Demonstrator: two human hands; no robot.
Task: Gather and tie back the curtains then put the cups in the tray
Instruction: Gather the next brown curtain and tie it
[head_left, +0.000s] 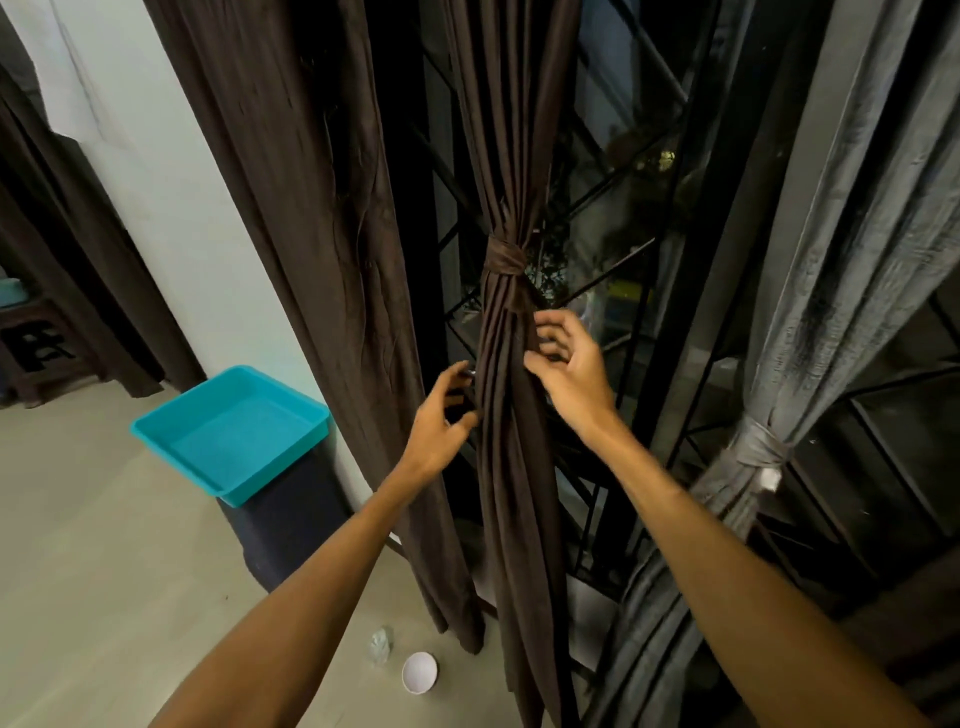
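Note:
A dark brown curtain (511, 441) hangs gathered in the middle, bound by a knot of its own cloth (505, 258). My left hand (441, 421) sits at its left edge with fingers curled and apart, just touching the folds. My right hand (569, 358) is spread against the right side below the knot, fingertips on the fabric. To the right a grey curtain (852, 249) is tied back with a grey band (761, 447). A white cup (419, 672) and a clear cup (380, 643) lie on the floor. A teal tray (156, 431) rests on a dark stand.
A second brown curtain panel (311, 234) hangs loose at the left beside a white wall. Black window bars (623, 260) stand behind the curtains. The dark stand (285, 525) sits on the beige floor (104, 571). A dark wooden piece of furniture (36, 348) is at the far left.

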